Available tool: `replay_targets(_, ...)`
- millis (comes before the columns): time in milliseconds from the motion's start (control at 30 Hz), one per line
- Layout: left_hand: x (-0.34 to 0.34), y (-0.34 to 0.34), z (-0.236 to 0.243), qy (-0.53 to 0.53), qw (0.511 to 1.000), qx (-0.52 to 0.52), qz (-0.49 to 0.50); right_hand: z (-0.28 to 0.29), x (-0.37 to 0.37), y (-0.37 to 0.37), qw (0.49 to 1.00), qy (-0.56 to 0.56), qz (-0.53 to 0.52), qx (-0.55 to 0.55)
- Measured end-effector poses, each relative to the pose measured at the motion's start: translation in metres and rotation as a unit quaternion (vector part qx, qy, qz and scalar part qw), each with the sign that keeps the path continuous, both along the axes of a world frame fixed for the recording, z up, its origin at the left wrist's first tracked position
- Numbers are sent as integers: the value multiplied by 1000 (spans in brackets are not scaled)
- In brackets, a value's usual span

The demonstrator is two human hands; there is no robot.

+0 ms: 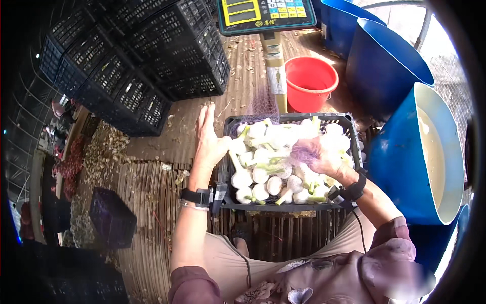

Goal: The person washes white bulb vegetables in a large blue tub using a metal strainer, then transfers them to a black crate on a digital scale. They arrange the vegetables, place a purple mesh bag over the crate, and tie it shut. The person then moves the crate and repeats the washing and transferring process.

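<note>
A black plastic crate [286, 206] full of white garlic bulbs [274, 185] with short green stems sits in front of me, below the scale's post. My right hand [324, 158] is over the right half of the bulbs, its fingers closed on purple mesh netting [305, 151]. More of this thin netting spreads near the crate's far rim, by the post. At the crate's left rim is my left hand [209, 141], open, fingers stretched away from me and thumb toward the bulbs. Nothing shows in it.
A scale display [267, 15] stands on a post [275, 76] beyond the crate. Right of it are a red bucket [310, 83] and several blue barrels [377, 66]. Black crates [136, 61] are stacked at the far left; another dark crate [112, 218] lies on the slatted floor.
</note>
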State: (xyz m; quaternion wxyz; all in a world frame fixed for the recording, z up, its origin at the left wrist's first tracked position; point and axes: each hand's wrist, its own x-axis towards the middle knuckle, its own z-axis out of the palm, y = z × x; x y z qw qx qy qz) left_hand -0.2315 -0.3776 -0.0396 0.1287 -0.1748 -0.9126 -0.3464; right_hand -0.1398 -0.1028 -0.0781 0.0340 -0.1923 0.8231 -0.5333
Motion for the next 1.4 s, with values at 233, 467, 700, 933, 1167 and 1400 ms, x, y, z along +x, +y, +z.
replay_targets(233, -22, 84, -76, 1, 973, -89, -212, -1, -1, -3, 968, 212, -45, 125)
replay_targets(467, 18, 112, -24, -20, 950, 185, -251, 16, 5, -16, 991, 54, -111, -50)
replay_targets(700, 20, 118, -3, 231, 935, -44, -267, 3, -25, -3, 984, 22, -55, -170)
replay_targets(933, 17, 81, 4, -13, 950, 190, -248, 5, -30, -5, 975, -92, -119, -162)
replay_targets(1167, 63, 92, -68, -18, 992, -41, -118, 28, -26, -17, 963, -58, -230, -129)
replay_targets(1400, 54, 134, -123, -103, 962, 156, -197, 4, -25, -73, 911, 19, -262, 317)
